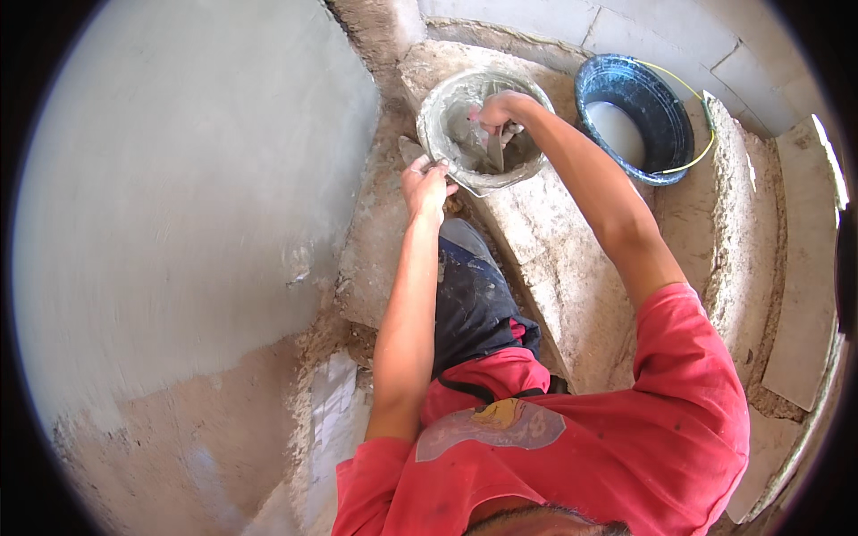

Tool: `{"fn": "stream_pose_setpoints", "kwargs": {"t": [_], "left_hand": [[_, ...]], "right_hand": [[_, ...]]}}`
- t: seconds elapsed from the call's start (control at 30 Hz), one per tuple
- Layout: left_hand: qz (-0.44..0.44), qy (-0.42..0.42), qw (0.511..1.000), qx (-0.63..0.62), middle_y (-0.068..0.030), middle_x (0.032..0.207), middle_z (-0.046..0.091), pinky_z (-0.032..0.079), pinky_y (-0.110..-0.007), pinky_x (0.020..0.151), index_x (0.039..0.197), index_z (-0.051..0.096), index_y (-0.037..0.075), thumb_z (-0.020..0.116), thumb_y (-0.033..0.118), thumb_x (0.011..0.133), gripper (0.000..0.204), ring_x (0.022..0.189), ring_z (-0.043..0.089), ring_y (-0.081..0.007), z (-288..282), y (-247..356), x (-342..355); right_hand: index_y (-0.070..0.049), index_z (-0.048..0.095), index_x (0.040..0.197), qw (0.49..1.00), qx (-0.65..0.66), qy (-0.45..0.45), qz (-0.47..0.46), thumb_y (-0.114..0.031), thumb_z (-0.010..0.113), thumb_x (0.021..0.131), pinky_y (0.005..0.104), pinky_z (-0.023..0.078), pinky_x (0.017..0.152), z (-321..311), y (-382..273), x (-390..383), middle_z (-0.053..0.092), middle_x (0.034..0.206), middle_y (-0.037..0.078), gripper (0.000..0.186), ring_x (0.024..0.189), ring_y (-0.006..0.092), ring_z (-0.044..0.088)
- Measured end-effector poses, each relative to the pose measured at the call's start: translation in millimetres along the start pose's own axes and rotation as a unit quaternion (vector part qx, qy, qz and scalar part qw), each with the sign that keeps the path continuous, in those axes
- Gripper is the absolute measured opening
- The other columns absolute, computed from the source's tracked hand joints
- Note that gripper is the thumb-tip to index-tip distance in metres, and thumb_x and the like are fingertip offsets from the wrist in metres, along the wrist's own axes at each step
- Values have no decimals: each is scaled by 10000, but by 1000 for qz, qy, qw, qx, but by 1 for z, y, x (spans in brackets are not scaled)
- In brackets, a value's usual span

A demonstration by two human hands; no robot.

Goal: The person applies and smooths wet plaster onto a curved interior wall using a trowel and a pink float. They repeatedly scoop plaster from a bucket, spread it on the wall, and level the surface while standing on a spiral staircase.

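Note:
A round bucket (428,134) coated in grey plaster sits on a rough ledge in front of me, with wet grey mix inside. My left hand (426,188) is closed on the near left part of its rim. My right hand (502,111) reaches down into the bucket, fingers wrapped round a trowel. The trowel's grey blade (496,152) points down into the mix, its lower end partly hidden.
A dark blue bucket (657,107) with cloudy water and a yellow handle stands to the right. A grey plastered wall (197,179) rises at left, bare brown lower down. Rough steps (742,214) run along the right; a block wall (661,36) is behind.

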State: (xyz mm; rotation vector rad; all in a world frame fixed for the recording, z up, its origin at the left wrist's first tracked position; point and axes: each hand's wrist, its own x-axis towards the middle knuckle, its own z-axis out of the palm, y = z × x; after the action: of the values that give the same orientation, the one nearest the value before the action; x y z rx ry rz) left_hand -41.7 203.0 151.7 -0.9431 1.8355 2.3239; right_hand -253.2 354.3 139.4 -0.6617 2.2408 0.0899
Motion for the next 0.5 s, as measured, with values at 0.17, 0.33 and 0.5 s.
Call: {"fn": "stream_pose_setpoints", "kwargs": {"t": [0.17,0.33,0.5], "left_hand": [[45,10,998,-30,-79,979,697,622,-315,638,1213,673,-10,615,-20,992,228,813,676,-141,6,-22,-3],[58,5,998,19,-98,1066,701,637,-322,697,1302,641,-27,587,-32,1011,296,870,693,-154,6,-37,-19],[80,-9,996,32,-92,1067,685,647,-323,695,1345,628,-18,593,-22,1013,334,878,667,-139,6,-43,-25]], "right_hand": [[-47,730,879,951,302,-29,61,-111,634,822,408,478,578,28,-2,33,743,818,114,129,643,230,663],[-76,643,833,831,555,12,30,-91,607,848,362,409,460,47,-13,18,632,746,74,42,572,194,613],[-88,660,915,724,686,70,-5,-96,649,889,319,464,565,47,-12,-8,612,790,25,29,712,138,582]]}}
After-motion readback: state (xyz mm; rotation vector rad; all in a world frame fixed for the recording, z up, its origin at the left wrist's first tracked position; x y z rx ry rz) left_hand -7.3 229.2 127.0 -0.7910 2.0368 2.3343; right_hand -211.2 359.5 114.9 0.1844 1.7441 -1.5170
